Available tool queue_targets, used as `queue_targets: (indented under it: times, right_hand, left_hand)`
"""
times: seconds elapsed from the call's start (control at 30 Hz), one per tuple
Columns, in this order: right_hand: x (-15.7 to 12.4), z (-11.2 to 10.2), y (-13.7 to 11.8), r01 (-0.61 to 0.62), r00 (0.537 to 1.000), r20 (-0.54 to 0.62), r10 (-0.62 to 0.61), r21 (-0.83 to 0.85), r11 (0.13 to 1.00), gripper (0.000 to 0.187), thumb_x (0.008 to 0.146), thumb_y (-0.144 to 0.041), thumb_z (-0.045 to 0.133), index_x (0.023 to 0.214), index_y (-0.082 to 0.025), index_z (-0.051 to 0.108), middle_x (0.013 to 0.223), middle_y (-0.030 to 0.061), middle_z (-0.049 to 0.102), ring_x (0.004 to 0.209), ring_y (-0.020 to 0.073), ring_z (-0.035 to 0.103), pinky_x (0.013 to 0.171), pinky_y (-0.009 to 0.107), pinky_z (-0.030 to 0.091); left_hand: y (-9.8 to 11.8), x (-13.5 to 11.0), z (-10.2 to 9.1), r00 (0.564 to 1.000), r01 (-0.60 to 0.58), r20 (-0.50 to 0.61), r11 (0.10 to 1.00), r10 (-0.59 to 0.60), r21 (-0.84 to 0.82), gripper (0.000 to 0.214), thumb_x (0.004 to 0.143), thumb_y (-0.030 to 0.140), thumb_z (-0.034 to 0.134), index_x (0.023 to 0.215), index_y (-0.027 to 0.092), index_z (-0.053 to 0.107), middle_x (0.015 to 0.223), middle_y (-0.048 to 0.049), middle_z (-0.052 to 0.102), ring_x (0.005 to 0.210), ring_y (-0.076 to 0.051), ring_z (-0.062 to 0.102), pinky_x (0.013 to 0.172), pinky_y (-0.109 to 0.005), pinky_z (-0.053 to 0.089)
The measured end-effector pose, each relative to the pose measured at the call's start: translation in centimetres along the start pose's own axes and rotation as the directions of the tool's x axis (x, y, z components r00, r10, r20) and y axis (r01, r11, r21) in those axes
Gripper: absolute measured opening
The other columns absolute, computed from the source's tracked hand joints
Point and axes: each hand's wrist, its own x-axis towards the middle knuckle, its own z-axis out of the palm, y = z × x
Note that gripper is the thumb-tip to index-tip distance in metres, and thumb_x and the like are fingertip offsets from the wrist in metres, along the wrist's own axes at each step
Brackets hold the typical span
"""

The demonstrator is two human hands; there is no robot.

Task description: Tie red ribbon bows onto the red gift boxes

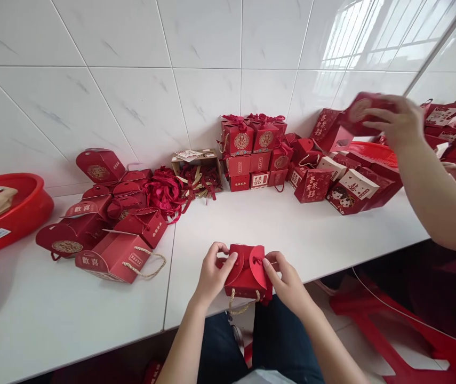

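White desk [247, 221], glossy top, seam running front to back, rear edge up against a tiled wall. Along it from the left: red basin [42, 205], clump of red gift boxes [78, 229] with a rope-handled one in front, heap of dark red ribbon [164, 189] touching that clump, open carton [207, 154] of ribbon and cord, stack of ribbon-topped boxes [250, 160] near the wall, then a jumble of tilted boxes [313, 185]. Small red box [247, 288] at the near edge, can't tell if it's fully on the top.
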Motion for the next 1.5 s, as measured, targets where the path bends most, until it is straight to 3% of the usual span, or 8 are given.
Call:
queue_targets:
  times: [0.2,0.37,0.67,0.83,0.97,1.13,1.3,1.5]
  right_hand:
    - [1.5,0.7,0.0,-0.054,0.986,0.163,0.027,0.163,0.985,0.045,0.088,-0.059,0.046,0.066,-0.020,0.049,0.062,-0.0018,0.050,0.059,0.0132,0.047,0.057,0.026,0.038]
    - [2.2,0.5,0.2,-0.045,0.982,0.189,0.000,0.235,0.971,0.045,0.087,-0.061,0.046,0.068,-0.020,0.046,0.056,-0.0048,0.044,0.052,0.0108,0.043,0.053,0.025,0.036]
    - [2.9,-1.5,0.1,0.020,0.977,0.206,-0.061,0.192,0.981,0.035,0.087,-0.053,0.054,0.077,-0.020,0.057,0.067,-0.0015,0.051,0.060,0.0126,0.047,0.056,0.025,0.037]
    - [2.7,-2.0,-1.0,0.051,0.965,0.231,-0.122,0.292,0.955,0.028,0.090,-0.048,0.052,0.082,-0.021,0.055,0.078,0.0022,0.059,0.079,0.0172,0.059,0.073,0.030,0.045]
    - [2.8,-2.3,-1.4,0.100,0.958,0.222,-0.179,0.328,0.940,0.021,0.085,-0.042,0.062,0.083,-0.022,0.054,0.078,0.0013,0.055,0.073,0.0153,0.056,0.067,0.029,0.047]
    - [2.9,-2.8,-1.7,0.261,0.939,0.227,-0.259,0.019,0.965,0.014,0.082,-0.028,0.063,0.093,-0.023,0.056,0.072,-0.0010,0.054,0.067,0.0150,0.054,0.065,0.030,0.046]
    - [2.8,-2.9,-1.7,0.441,0.897,0.162,-0.412,-0.402,0.802,0.015,0.073,-0.008,0.046,0.076,-0.023,0.049,0.065,-0.0026,0.047,0.058,0.0133,0.046,0.054,0.025,0.038]
    - [3.3,-1.7,0.7,0.491,0.857,0.144,-0.495,-0.521,0.699,0.023,0.067,-0.007,0.046,0.058,-0.022,0.032,0.056,-0.0020,0.041,0.058,0.0153,0.037,0.060,0.030,0.031]
  left_hand:
    - [-1.0,-1.6,-1.7,0.998,0.035,0.043,0.999,-0.033,-0.026,0.033,0.087,0.050,0.050,0.072,0.021,0.045,0.061,0.0059,0.039,0.055,-0.011,0.038,0.054,-0.022,0.032]
    - [-2.4,-1.9,-4.0,0.998,0.061,-0.022,0.998,-0.061,0.003,0.043,0.080,0.051,0.059,0.057,0.018,0.044,0.056,0.0056,0.033,0.056,-0.011,0.031,0.056,-0.024,0.027]
    - [-2.4,-2.6,-4.4,0.988,0.154,0.014,0.983,-0.154,-0.100,0.035,0.074,0.049,0.066,0.062,0.017,0.062,0.056,0.0021,0.045,0.057,-0.013,0.040,0.056,-0.025,0.031]
    - [-1.0,-3.2,-4.5,0.982,0.187,0.021,0.956,-0.187,-0.228,0.038,0.079,0.049,0.062,0.060,0.018,0.052,0.056,0.0044,0.040,0.054,-0.010,0.036,0.053,-0.022,0.031]
    - [0.3,-2.8,-4.6,0.971,0.228,0.044,0.865,-0.234,-0.447,0.036,0.080,0.047,0.063,0.064,0.018,0.050,0.061,0.0037,0.045,0.059,-0.010,0.041,0.056,-0.021,0.036]
    - [0.8,-1.9,-4.6,0.971,0.238,0.092,0.866,-0.220,-0.440,0.042,0.080,0.046,0.063,0.057,0.018,0.041,0.054,0.0058,0.036,0.052,-0.008,0.035,0.051,-0.021,0.031]
    - [0.4,-1.6,-4.6,0.981,0.193,0.056,0.929,-0.185,-0.316,0.050,0.077,0.040,0.067,0.056,0.020,0.026,0.056,0.0078,0.019,0.050,-0.008,0.021,0.048,-0.022,0.023]
    - [-1.3,-2.1,-4.2,0.990,0.142,-0.014,0.988,-0.143,-0.066,0.053,0.076,0.045,0.064,0.055,0.021,0.021,0.054,0.0079,0.018,0.049,-0.008,0.023,0.049,-0.023,0.023]
